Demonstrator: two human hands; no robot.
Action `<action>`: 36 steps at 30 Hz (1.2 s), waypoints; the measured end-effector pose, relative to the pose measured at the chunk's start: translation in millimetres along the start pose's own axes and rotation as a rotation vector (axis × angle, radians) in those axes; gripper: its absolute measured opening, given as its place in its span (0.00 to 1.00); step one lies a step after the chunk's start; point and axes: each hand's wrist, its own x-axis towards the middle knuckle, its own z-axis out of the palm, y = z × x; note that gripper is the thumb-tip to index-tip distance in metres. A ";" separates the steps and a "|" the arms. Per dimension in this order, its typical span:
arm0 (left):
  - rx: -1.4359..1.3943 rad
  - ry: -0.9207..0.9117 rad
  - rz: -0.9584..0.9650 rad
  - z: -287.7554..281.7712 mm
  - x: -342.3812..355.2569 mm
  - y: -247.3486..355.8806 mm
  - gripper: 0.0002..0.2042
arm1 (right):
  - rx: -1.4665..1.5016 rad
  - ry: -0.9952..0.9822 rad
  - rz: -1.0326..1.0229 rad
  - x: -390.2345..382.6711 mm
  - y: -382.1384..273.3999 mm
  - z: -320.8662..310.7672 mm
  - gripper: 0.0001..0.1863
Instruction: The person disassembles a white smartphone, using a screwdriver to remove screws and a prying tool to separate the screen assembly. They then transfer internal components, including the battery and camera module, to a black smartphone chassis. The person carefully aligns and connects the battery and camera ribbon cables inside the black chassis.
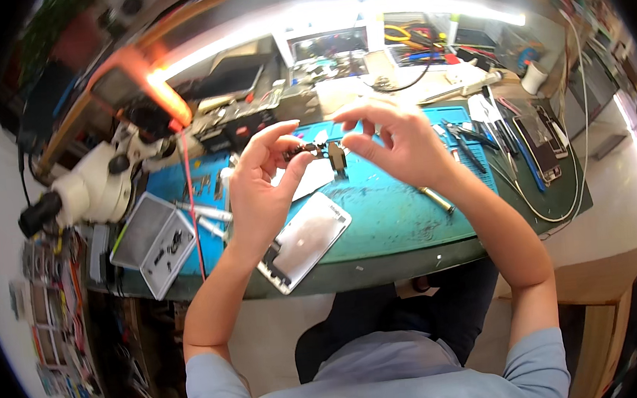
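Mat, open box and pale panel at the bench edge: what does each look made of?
Mat: likely rubber or silicone, matte blue-green with dark scuffs. Open box: probably plastic, pale and smooth, with thin walls. Pale panel: metal or plastic, unclear which; its smooth face shows a soft sheen.

A small brownish, blocky part (338, 157) shows upright near the right thumb (367, 150); a blurred dark piece (301, 152) sits beside the left fingers (266, 149).

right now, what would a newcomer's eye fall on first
The left hand and right hand probably draw the eye first, over the blue mat with a small dark part between them. A bright light strip curves along the back, and a white microscope stands at the left.
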 end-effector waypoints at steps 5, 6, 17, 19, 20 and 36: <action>-0.193 -0.093 -0.171 25.1 12.8 -13.9 0.21 | 0.249 -0.039 0.207 -18.4 20.1 -5.7 0.13; -0.237 -0.123 -0.216 24.3 9.9 -15.0 0.22 | 0.334 -0.038 0.268 -21.7 24.3 -3.9 0.12; 0.078 -0.136 -0.121 21.3 -19.0 -26.3 0.15 | 0.221 -0.023 0.188 -37.4 15.5 3.5 0.08; 0.185 -0.092 0.043 24.4 -16.7 -23.4 0.12 | 0.173 0.001 0.097 -39.1 12.9 5.1 0.08; 0.224 -0.104 0.132 22.6 -13.3 -24.4 0.12 | 0.165 -0.016 0.108 -39.7 10.2 5.3 0.08; 0.307 -0.105 0.262 23.7 -11.4 -24.7 0.12 | 0.118 0.017 0.038 -41.5 13.6 7.2 0.11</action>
